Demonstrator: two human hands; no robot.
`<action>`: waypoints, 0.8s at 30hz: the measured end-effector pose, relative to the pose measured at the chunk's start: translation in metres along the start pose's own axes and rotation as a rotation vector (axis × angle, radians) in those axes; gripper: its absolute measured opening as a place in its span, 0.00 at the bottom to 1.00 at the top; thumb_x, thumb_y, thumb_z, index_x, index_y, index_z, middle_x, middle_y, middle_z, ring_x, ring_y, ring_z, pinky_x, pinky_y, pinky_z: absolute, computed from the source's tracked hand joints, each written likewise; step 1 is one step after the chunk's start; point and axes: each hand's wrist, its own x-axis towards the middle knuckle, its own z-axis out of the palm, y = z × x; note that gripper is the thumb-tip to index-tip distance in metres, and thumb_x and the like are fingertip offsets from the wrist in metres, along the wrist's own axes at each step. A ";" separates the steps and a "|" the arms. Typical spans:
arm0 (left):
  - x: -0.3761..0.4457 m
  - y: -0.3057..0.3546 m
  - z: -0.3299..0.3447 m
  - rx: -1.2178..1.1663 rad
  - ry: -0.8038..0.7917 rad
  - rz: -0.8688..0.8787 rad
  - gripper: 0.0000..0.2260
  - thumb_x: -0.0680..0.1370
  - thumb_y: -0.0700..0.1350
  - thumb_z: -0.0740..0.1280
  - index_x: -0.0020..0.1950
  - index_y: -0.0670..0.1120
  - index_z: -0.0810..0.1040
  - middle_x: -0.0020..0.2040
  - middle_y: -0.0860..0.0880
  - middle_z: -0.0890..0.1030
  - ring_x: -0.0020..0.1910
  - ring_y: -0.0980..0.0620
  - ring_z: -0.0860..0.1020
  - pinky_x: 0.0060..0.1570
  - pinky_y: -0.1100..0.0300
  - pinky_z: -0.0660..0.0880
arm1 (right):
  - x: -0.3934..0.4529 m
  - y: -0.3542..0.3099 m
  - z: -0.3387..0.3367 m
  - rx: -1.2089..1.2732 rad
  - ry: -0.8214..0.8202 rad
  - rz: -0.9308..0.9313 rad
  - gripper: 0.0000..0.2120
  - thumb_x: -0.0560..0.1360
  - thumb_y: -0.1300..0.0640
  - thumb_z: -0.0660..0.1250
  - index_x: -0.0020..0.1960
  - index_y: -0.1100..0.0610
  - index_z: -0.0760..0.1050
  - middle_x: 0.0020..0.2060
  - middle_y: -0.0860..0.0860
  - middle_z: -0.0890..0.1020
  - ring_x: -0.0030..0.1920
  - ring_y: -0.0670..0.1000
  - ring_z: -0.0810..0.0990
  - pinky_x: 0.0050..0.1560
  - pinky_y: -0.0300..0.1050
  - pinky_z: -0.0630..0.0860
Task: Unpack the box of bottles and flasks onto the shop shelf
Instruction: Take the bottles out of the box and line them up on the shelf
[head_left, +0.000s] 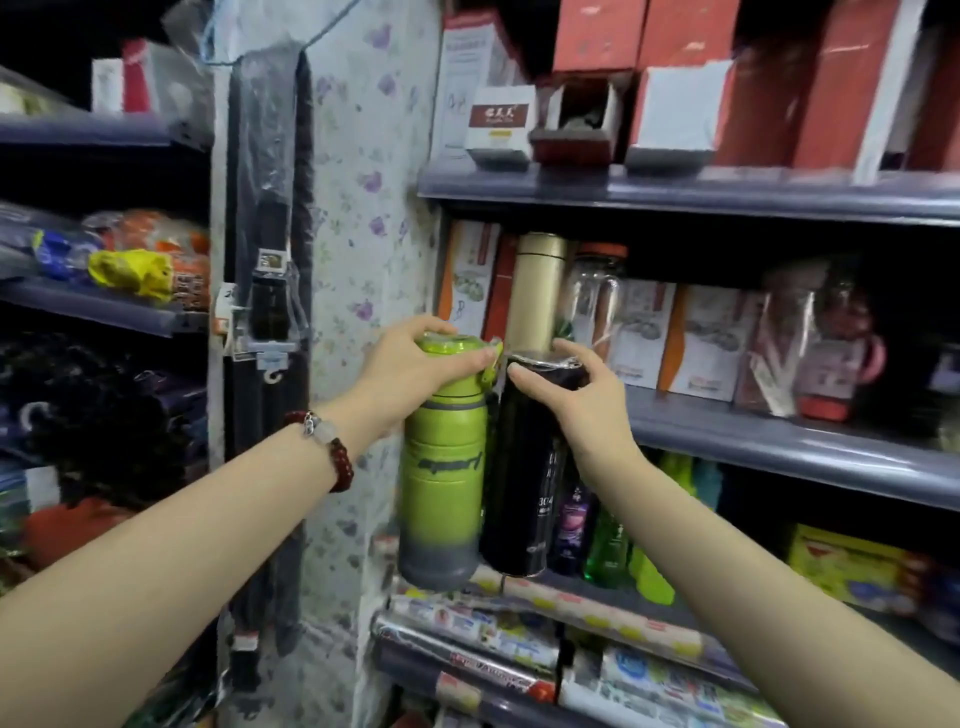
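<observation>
Fingers (431, 328) of left hand (410, 364) curled over lid of green flask (444, 467), thumb pressed along lid's near edge; flask hangs upright from that grip, in the air in front of the shelf unit's left end. Right hand (574, 395) clamped on top of black flask (522, 483), thumb on near side of cap, fingers wrapped behind; flask upright, just beside the green one, bodies close or touching, cannot tell which. Both raised before middle shelf (779, 441). On that shelf: gold flask (535, 291) directly behind the two lids, clear bottle (595, 291) to its right, printed cartons further along. Red bead bracelet (332, 447) on left wrist. Rolled wrapped goods on lower tiers
</observation>
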 end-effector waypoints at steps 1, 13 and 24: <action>0.004 0.005 0.009 -0.008 0.000 0.003 0.29 0.54 0.64 0.77 0.50 0.53 0.79 0.46 0.51 0.83 0.47 0.52 0.81 0.52 0.54 0.79 | 0.003 -0.006 -0.010 -0.019 0.005 -0.011 0.33 0.62 0.50 0.80 0.65 0.52 0.74 0.56 0.48 0.80 0.56 0.47 0.80 0.58 0.43 0.76; 0.039 0.109 0.117 -0.099 0.032 0.197 0.28 0.51 0.67 0.76 0.45 0.53 0.80 0.47 0.52 0.83 0.49 0.53 0.81 0.54 0.52 0.78 | 0.044 -0.063 -0.118 -0.135 0.275 -0.179 0.42 0.51 0.37 0.78 0.63 0.48 0.74 0.58 0.49 0.80 0.58 0.48 0.79 0.63 0.50 0.75; 0.040 0.161 0.201 -0.099 0.069 0.480 0.27 0.59 0.61 0.77 0.54 0.57 0.75 0.44 0.60 0.78 0.44 0.67 0.75 0.44 0.80 0.67 | 0.054 -0.072 -0.194 -0.215 0.509 -0.393 0.40 0.66 0.45 0.77 0.73 0.48 0.63 0.68 0.43 0.71 0.67 0.41 0.69 0.65 0.37 0.64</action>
